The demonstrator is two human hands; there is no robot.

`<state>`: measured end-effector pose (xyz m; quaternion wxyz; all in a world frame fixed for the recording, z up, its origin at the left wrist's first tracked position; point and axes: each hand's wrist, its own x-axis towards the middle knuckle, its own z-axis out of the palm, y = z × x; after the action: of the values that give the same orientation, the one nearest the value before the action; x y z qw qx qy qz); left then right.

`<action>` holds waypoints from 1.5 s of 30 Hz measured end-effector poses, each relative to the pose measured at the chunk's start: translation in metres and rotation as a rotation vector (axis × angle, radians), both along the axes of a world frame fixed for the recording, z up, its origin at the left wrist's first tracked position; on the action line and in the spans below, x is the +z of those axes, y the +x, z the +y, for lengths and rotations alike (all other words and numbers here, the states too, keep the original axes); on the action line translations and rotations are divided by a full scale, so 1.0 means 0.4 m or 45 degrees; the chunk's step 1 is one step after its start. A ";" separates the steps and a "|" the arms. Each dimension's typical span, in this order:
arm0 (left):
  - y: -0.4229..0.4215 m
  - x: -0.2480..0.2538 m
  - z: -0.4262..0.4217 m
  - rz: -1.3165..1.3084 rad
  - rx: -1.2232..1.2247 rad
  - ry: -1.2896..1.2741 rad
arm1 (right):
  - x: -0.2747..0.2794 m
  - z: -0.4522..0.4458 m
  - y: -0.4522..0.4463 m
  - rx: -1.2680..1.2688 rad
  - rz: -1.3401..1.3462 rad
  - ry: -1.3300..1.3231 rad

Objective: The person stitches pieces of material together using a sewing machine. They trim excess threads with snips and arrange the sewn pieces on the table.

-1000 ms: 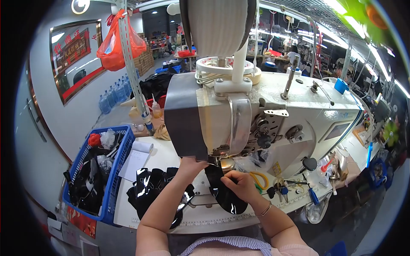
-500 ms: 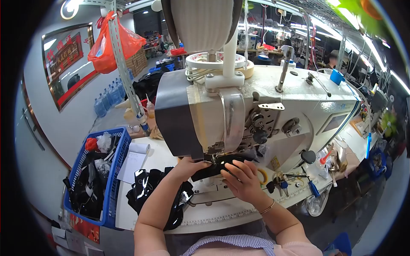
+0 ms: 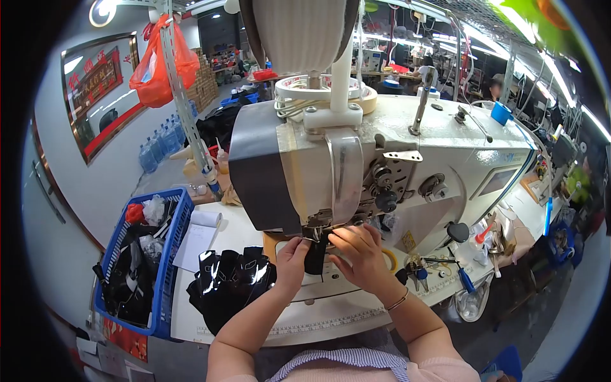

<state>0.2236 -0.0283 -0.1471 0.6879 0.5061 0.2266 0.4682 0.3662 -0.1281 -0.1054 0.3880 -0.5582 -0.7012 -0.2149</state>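
A narrow black piece of material lies under the needle area of a white sewing machine, running toward me. My left hand pinches its left edge, thumb and forefinger close to the presser foot. Along the other edge, my right hand has its fingers bent and its thumb apart; the fingertips appear to touch the piece near the needle. The machine head hides the far end of the piece. Left of my left forearm lies a pile of glossy black pieces.
A blue basket of black pieces and plastic bags stands at the left, beside a notepad. Right of my hands are a yellow tape roll, small tools and a blue-handled screwdriver. A ruler strip follows the table's front edge.
The black piece has turned from lying crosswise to pointing toward me. My left hand has shifted right and nearer, and my right hand has moved in against the piece.
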 end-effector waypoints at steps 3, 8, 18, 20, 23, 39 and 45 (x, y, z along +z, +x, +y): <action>-0.001 0.012 -0.034 0.054 0.091 0.142 | -0.024 0.003 0.001 -0.044 -0.113 0.082; -0.009 -0.022 0.069 -0.059 -0.072 -0.329 | -0.051 -0.008 -0.028 0.058 -0.198 0.194; 0.019 -0.018 -0.008 0.048 0.236 0.154 | -0.022 -0.011 0.012 -0.016 -0.150 0.125; 0.022 -0.011 -0.019 0.019 0.251 0.146 | -0.016 -0.012 0.015 -0.021 -0.155 0.109; 0.026 -0.008 -0.025 0.015 0.280 0.151 | -0.014 -0.012 0.014 -0.020 -0.153 0.103; -0.014 0.064 0.173 0.584 0.335 1.273 | -0.004 0.012 0.045 -0.001 -0.189 0.079; -0.009 0.054 0.212 0.838 0.024 1.274 | 0.003 0.012 0.049 0.006 -0.156 0.006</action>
<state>0.2202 0.0565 -0.1254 0.2557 0.8850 0.1842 0.3427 0.3858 -0.1231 -0.1042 0.3461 -0.5414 -0.7244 -0.2496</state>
